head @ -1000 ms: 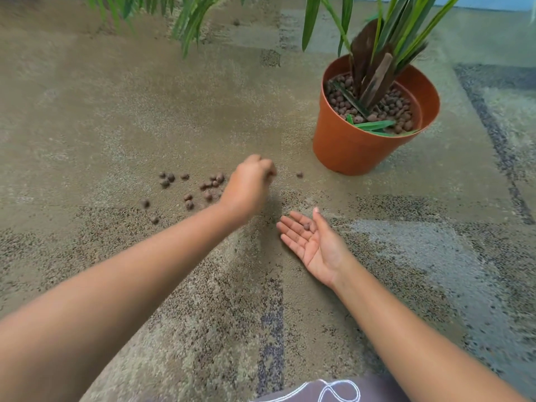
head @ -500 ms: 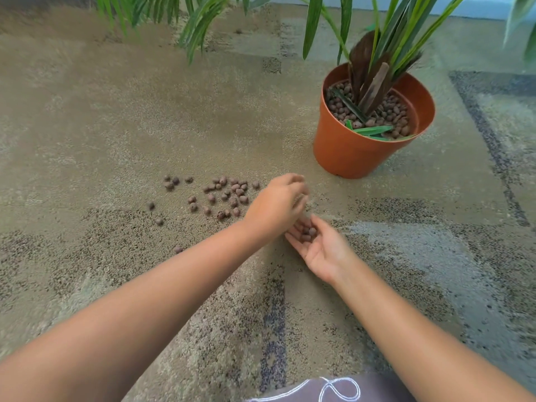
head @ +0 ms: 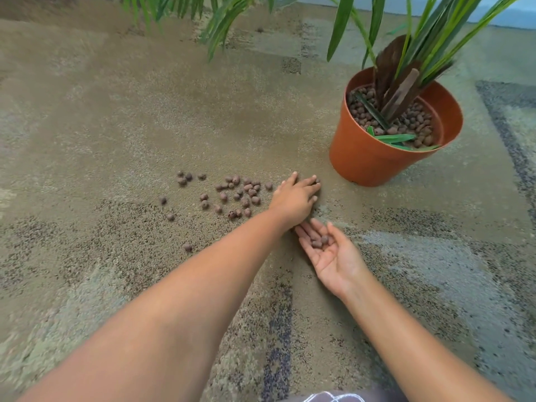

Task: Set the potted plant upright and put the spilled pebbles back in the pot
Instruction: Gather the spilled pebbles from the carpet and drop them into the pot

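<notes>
Head view: left hand (head: 295, 197) lies palm down on the carpet (head: 116, 117), fingers spread and reaching forward, fingertips touching a pebble at the right edge of the spilled pebbles (head: 232, 194); whether its grip pinches that one I cannot tell. Right hand (head: 330, 253) rests palm up just behind it, grip wide and cupped, a few pebbles lying on its fingers. Most pebbles are scattered left of the left hand. Right of them, the orange pot (head: 374, 155) stands upright, its plant (head: 406, 62) rising from pebbles inside.
</notes>
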Tool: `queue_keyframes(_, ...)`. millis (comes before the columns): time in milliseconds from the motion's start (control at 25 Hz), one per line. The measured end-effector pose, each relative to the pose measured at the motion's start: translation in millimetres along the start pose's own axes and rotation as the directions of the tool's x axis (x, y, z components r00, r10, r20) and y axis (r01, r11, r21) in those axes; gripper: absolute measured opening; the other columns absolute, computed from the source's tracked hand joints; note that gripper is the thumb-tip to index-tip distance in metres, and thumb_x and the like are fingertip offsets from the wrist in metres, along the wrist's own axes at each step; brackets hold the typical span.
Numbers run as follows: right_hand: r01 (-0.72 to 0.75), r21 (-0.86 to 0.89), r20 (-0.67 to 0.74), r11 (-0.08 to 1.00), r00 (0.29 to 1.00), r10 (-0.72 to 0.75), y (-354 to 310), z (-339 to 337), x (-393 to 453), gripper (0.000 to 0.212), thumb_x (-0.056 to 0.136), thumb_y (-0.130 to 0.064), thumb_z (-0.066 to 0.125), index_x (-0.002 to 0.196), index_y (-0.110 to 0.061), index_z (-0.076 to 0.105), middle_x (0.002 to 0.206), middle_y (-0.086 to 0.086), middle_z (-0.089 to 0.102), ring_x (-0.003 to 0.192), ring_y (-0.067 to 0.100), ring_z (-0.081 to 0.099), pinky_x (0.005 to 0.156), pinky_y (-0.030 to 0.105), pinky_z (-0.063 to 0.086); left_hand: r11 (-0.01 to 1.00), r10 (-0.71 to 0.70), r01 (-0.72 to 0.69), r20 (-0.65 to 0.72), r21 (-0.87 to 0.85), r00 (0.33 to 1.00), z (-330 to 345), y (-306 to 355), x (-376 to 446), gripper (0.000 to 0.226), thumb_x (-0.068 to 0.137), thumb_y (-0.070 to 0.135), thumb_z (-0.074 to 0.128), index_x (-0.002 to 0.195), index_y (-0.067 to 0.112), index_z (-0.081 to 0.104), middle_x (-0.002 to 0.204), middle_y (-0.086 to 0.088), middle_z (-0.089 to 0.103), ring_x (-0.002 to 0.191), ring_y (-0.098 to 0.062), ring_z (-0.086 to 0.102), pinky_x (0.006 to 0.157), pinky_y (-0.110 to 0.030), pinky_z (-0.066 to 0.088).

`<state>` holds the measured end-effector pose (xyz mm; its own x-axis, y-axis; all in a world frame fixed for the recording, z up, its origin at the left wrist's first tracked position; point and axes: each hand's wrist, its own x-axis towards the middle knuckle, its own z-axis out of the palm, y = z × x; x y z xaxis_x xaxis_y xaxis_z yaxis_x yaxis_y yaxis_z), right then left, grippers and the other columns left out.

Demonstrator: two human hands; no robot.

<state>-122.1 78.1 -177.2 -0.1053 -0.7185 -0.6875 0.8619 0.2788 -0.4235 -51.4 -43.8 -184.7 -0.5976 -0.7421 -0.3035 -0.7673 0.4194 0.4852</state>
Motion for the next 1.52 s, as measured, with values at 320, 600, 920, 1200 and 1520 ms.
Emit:
queue_keyframes(320,-0.051,-0.068,-0.099,0.996,0.994,0.045,-25,-7,-4,0.034,0.1,-0.026,0.037,0.098,-0.002,0.062,0.078,0.012,0.071,0.068,0.018,0.071,0.06,0.027,0.059,0.986,0.09,-0.118,-0.215,-0.121,0.972,2,-11,-64,0.036,0.096,0.027,0.04,0.129,0.021,0.053,0.137,0.006,0.049,0.129,-0.017,0.037,0.107,-0.036,0.028)
queue_keyframes(600,0.087,-0.338,-0.276,0.937,0.943,-0.187,-62,-1,12,0.008,0.088,-0.01,0.059,0.09,-0.003,0.061,0.075,0.004,0.056,0.064,0.009,0.053,0.049,0.015,0.051,0.985,-0.06,0.013,-0.272,-0.171,0.96,19,-16,-67,0.037,0.095,0.031,0.041,0.129,0.021,0.052,0.138,0.005,0.049,0.131,-0.016,0.035,0.109,-0.036,0.024)
queue_keyframes(920,0.033,-0.701,-0.297,0.712,0.895,-0.334,-80,28,52,0.006,0.081,-0.012,0.068,0.085,-0.012,0.063,0.071,0.001,0.057,0.055,0.007,0.05,0.055,0.02,0.047,0.978,0.046,0.015,-0.282,0.209,0.958,56,-18,-86,0.051,0.096,0.039,0.022,0.145,0.026,0.021,0.156,0.004,0.015,0.144,-0.017,0.005,0.113,-0.033,-0.005)
queue_keyframes(1200,-0.072,-0.944,-0.244,0.323,0.811,-0.531,-77,28,64,0.009,0.082,-0.021,0.069,0.077,-0.015,0.065,0.056,-0.002,0.056,0.043,0.007,0.045,0.043,0.021,0.04,0.99,0.031,0.005,-0.254,0.138,0.967,48,-16,-84,0.053,0.095,0.033,0.035,0.145,0.026,0.022,0.156,0.004,0.016,0.144,-0.017,0.007,0.112,-0.032,-0.004)
queue_keyframes(1520,0.053,-0.788,-0.035,0.613,0.991,-0.13,-42,-4,5,0.006,0.088,-0.013,0.057,0.09,-0.009,0.059,0.07,0.001,0.056,0.052,0.006,0.048,0.045,0.013,0.044,0.939,-0.342,0.272,-0.553,-0.209,0.76,-5,-77,-82,0.071,0.085,0.016,0.05,0.146,0.028,0.014,0.153,0.008,0.019,0.143,-0.014,0.012,0.116,-0.04,0.012)
